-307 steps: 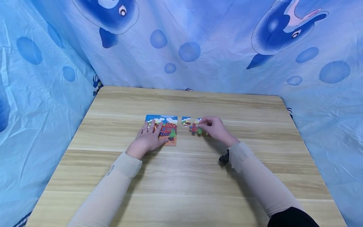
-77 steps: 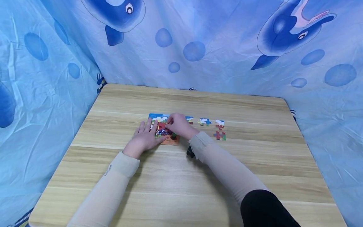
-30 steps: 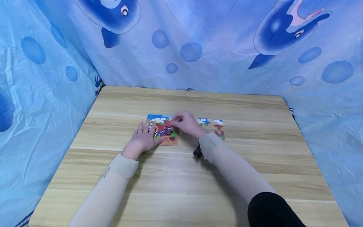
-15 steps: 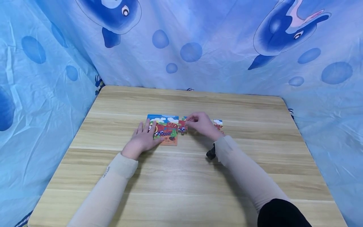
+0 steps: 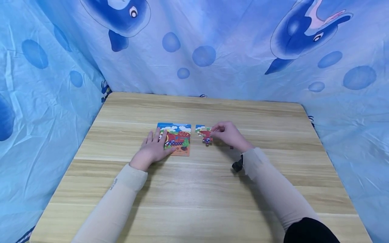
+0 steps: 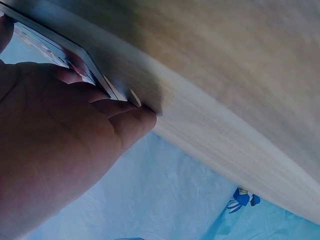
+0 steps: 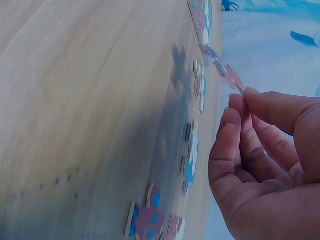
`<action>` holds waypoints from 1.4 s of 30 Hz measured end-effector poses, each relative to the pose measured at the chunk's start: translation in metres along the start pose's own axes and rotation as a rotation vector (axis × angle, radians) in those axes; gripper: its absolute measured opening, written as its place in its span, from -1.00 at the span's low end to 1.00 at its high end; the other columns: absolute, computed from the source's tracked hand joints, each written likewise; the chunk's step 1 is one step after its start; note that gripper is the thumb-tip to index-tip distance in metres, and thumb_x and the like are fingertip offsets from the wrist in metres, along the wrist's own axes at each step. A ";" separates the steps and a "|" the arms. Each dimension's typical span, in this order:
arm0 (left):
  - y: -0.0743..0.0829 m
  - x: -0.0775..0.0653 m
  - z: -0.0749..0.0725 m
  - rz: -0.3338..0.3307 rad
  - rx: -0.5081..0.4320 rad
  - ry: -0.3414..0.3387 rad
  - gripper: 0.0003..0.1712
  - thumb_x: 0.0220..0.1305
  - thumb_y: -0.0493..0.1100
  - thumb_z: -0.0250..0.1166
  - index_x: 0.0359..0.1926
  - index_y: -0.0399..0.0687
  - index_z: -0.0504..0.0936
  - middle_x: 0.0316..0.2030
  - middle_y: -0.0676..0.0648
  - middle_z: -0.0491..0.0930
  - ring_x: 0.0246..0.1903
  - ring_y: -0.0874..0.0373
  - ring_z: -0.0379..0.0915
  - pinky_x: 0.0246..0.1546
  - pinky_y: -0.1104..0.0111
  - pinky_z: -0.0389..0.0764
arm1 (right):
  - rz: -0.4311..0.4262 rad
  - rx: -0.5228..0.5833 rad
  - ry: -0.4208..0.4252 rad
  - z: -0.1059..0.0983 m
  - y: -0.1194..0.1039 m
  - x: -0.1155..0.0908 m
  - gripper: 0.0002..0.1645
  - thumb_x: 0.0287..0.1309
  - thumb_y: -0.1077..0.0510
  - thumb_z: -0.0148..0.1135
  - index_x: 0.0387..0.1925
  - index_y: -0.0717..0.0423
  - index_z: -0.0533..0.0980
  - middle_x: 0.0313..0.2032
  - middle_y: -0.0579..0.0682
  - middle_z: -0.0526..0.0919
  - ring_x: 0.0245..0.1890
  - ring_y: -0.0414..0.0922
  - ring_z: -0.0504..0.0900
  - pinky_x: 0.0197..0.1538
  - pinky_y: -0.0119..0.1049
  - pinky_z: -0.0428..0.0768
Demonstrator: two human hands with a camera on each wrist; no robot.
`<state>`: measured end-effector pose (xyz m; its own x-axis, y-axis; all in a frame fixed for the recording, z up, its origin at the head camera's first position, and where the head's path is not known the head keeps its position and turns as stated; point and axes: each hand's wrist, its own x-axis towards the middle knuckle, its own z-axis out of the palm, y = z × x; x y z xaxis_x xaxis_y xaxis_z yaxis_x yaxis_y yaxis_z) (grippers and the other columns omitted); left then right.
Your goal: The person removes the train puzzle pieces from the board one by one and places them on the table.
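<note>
A small picture puzzle board (image 5: pixel 182 138) with clouds, a red shape and a green tree lies left of the table's middle. My left hand (image 5: pixel 152 148) rests on its left side, fingers straight and spread. In the left wrist view that hand (image 6: pixel 65 130) lies along the edge of the board (image 6: pixel 75 57). Thumb and fingertips of my right hand (image 5: pixel 229 135) pinch a red puzzle piece (image 5: pixel 207 136) just right of the board, raised above the tabletop. The right wrist view has the tilted piece (image 7: pixel 225 70) held at the fingertips of the right hand (image 7: pixel 270 150).
A loose puzzle piece (image 5: pixel 199 128) lies right of the board, partly behind the held one. More loose pieces, such as a blue-and-white one (image 7: pixel 191 160) and a red-and-blue one (image 7: pixel 149 217), lie beneath the right hand. Blue dolphin curtains (image 5: pixel 188 44) border the wooden table (image 5: pixel 188 195).
My right hand has moved off the board to the right, carrying the red puzzle piece with it. More of the board shows now. The left hand has stayed on the board.
</note>
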<state>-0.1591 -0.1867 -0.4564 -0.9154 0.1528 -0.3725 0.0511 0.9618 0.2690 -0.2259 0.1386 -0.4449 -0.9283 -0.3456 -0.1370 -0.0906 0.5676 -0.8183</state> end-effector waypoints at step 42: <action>-0.010 0.009 0.010 -0.008 -0.018 -0.004 0.17 0.35 0.59 -0.11 0.64 0.02 -0.30 0.57 -0.24 -0.55 0.50 -0.32 -0.64 0.42 -0.22 -0.29 | 0.192 -0.195 -0.020 -0.008 0.006 -0.009 -0.84 0.26 0.14 0.42 -0.43 0.10 0.71 -0.40 0.01 0.68 -0.52 -0.08 0.54 -0.47 -0.23 0.54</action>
<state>-0.1635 -0.1928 -0.4714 -0.9142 0.1459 -0.3780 0.0365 0.9588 0.2818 -0.2215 0.1512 -0.4443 -0.9280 -0.2312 -0.2921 0.0170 0.7570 -0.6532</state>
